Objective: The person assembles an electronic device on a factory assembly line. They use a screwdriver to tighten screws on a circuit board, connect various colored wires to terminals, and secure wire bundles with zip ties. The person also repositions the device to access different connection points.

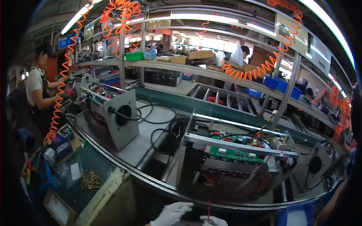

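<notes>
Keeping the red wire (208, 209) gently slack would serve best: my right grip (214, 221) pinches it below the open chassis (235, 156), while my left grip (172, 214), fingers extended, appears empty. The metal rail (123, 164) could snag it; a blue bin (296, 214) stands at right.

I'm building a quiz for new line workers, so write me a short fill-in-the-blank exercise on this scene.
1. The left hand and right hand are gloved in ____.
2. A thin red wire runs down to the ____ hand.
3. The long circuit board facing the person is ____.
4. The coiled hoses hanging overhead are ____.

Missing words: white; right; green; orange.
</notes>
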`<action>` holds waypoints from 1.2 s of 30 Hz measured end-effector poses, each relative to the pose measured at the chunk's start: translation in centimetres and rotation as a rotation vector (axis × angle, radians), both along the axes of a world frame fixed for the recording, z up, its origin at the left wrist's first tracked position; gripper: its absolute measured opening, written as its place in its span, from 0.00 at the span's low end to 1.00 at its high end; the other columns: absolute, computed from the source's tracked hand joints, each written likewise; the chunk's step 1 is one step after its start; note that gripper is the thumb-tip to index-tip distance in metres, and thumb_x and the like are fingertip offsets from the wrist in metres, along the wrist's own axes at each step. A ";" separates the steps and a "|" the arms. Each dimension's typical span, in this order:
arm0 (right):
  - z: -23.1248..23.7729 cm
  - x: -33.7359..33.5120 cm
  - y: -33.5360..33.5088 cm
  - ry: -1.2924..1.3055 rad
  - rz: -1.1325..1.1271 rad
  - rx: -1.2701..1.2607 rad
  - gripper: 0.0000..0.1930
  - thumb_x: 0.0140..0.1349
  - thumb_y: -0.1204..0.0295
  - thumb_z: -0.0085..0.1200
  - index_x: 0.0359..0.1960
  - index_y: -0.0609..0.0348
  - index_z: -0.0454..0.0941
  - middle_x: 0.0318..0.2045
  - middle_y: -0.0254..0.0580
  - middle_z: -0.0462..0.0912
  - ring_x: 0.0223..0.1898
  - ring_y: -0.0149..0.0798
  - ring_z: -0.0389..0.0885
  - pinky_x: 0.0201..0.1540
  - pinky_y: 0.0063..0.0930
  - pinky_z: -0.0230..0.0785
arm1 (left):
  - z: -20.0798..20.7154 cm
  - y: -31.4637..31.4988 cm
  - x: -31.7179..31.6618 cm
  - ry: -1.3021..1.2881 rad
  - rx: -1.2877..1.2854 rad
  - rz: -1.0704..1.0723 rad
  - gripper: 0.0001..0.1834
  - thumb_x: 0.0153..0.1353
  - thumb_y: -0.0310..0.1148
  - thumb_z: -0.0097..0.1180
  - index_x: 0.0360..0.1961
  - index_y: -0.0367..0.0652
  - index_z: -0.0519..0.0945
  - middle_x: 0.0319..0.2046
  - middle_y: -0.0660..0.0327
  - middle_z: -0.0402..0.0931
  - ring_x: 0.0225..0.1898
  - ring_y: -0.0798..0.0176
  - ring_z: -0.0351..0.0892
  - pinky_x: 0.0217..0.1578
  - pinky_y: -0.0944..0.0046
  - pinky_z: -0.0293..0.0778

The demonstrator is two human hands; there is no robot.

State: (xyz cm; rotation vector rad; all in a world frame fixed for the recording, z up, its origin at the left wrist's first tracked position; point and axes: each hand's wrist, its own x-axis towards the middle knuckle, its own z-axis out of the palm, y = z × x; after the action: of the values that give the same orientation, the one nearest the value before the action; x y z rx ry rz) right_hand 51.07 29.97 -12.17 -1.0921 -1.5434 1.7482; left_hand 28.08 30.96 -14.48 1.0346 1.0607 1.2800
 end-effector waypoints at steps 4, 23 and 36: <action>0.9 0.8 -0.4 -0.124 0.137 0.014 0.12 0.66 0.69 0.52 0.49 0.61 0.76 0.27 0.29 0.79 0.29 0.23 0.74 0.34 0.21 0.66 | 3.5 0.1 1.9 0.766 0.629 -0.074 0.18 0.63 0.27 0.53 0.54 0.47 0.77 0.58 0.56 0.73 0.51 0.57 0.79 0.49 0.62 0.76; 6.9 8.0 3.0 -0.132 -0.260 0.020 0.09 0.65 0.78 0.49 0.43 0.69 0.78 0.21 0.27 0.72 0.21 0.18 0.65 0.24 0.14 0.57 | 4.5 2.9 -2.1 0.629 0.297 -0.005 0.13 0.60 0.26 0.56 0.47 0.41 0.80 0.32 0.56 0.80 0.33 0.62 0.80 0.36 0.66 0.75; 11.9 3.9 5.3 -0.544 0.171 0.861 0.08 0.59 0.73 0.57 0.40 0.59 0.80 0.20 0.47 0.80 0.22 0.47 0.81 0.26 0.34 0.70 | 12.8 -0.1 1.2 0.883 0.425 -0.303 0.24 0.53 0.33 0.67 0.52 0.42 0.78 0.26 0.60 0.81 0.24 0.66 0.81 0.27 0.68 0.74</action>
State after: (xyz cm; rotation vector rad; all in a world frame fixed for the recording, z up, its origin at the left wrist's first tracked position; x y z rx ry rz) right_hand 54.96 35.25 -0.27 -1.0066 -2.4350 0.6873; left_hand 29.24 30.88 -1.71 2.1116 1.2126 0.7970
